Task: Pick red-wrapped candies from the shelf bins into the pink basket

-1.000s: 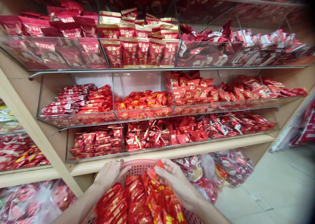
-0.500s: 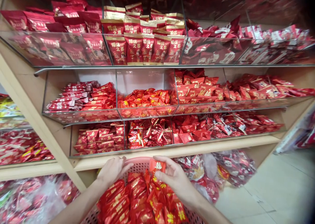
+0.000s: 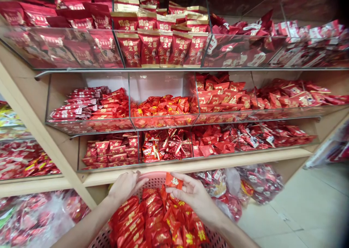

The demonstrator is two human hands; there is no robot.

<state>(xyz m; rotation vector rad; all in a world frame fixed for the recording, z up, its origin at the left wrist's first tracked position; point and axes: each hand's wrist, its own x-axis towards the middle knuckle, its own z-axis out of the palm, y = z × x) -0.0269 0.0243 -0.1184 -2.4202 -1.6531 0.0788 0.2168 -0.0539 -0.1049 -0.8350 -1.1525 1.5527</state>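
A pink perforated plastic basket (image 3: 154, 176) is in front of me, filled with red wrapped candies (image 3: 159, 219), some with gold print and some with yellow. At its far left rim, my left hand (image 3: 127, 185) has its fingers curled over the edge. Just above the heap, my right hand (image 3: 191, 191) pinches one small red candy packet (image 3: 173, 181) with a gold symbol on it between thumb and fingers. The basket's near side lies out of frame.
Shelves with clear-walled bins (image 3: 163, 121) of red packets rise ahead. A wooden shelf edge (image 3: 218, 164) runs just behind the basket. Plastic bags of sweets lie below, at left (image 3: 40, 215) and right (image 3: 259, 182). Tiled floor (image 3: 300, 219) shows at lower right.
The candy packet in my right hand has tilted, and the fingers have shifted slightly around it. My left hand stays at the basket rim. The view has moved a little.
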